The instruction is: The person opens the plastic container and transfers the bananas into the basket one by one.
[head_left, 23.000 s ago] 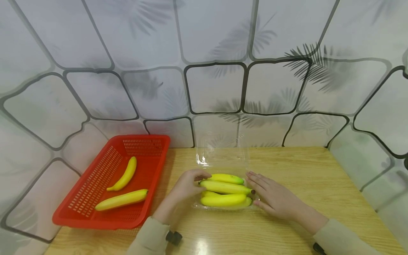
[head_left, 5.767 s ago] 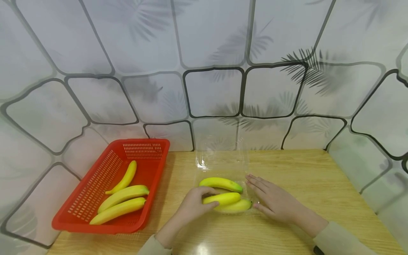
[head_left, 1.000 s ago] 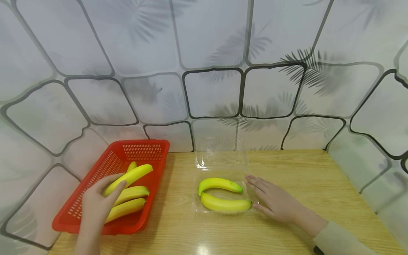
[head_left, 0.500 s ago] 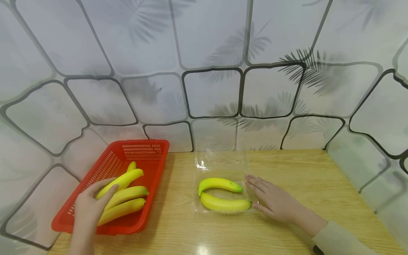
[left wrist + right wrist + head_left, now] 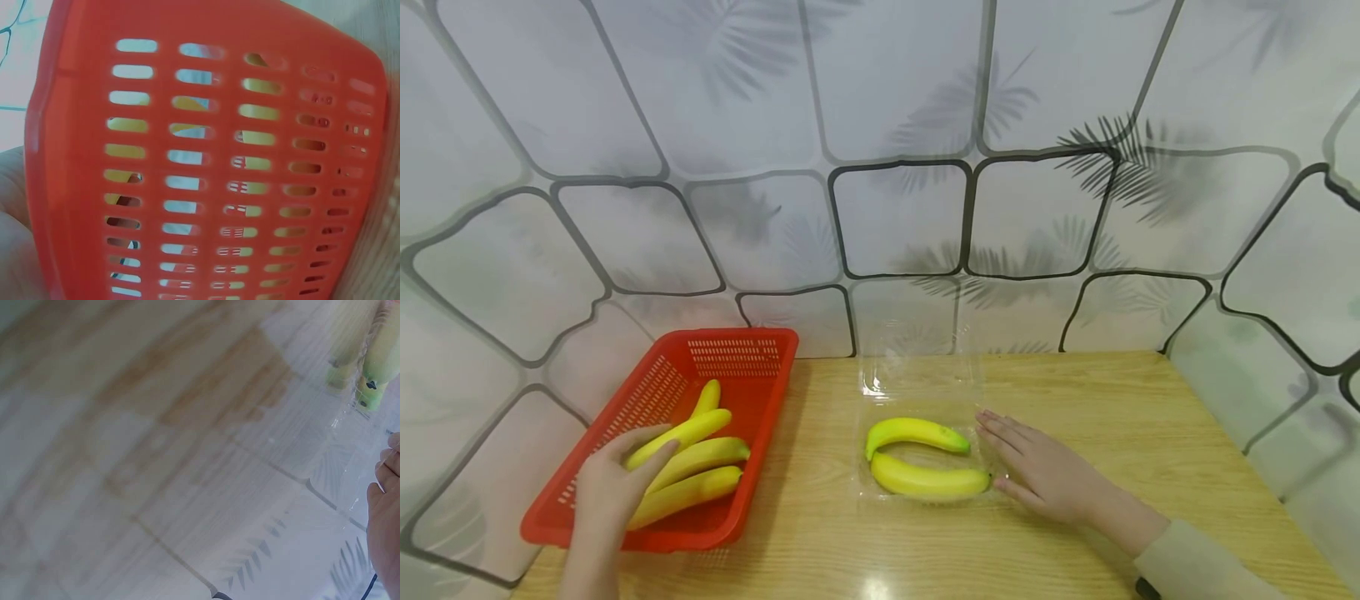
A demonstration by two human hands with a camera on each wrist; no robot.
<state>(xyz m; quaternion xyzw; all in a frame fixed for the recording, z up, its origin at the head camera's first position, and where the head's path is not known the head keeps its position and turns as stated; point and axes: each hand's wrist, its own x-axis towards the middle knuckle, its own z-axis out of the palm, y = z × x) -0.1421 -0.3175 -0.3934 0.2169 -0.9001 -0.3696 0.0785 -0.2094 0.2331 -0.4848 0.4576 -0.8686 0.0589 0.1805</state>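
My left hand (image 5: pixel 608 479) is over the near left side of the red basket (image 5: pixel 758 467), holding a yellow banana (image 5: pixel 696 429) between thumb and fingers. Under and beside it in the basket lie another banana (image 5: pixel 707 395) and two more bananas (image 5: pixel 703 492). In the left wrist view the perforated basket wall (image 5: pixel 206 25) hides most of the hand. Two bananas (image 5: pixel 932 481) lie in a clear hinged plastic container (image 5: pixel 917 383), its lid up. My right hand (image 5: pixel 1052 475) rests with straight fingers against the container's right side.
A wooden tabletop (image 5: pixel 820 533) carries the basket and the container. Behind it stands a patterned wall (image 5: pixel 902 217), which the raised lid reaches towards. A dark wrist band (image 5: pixel 1146 588) shows at the right sleeve.
Since the older frames, bananas have moved from the container to the basket. In the last second my left hand lowered its banana onto those in the basket. My right hand stayed put.
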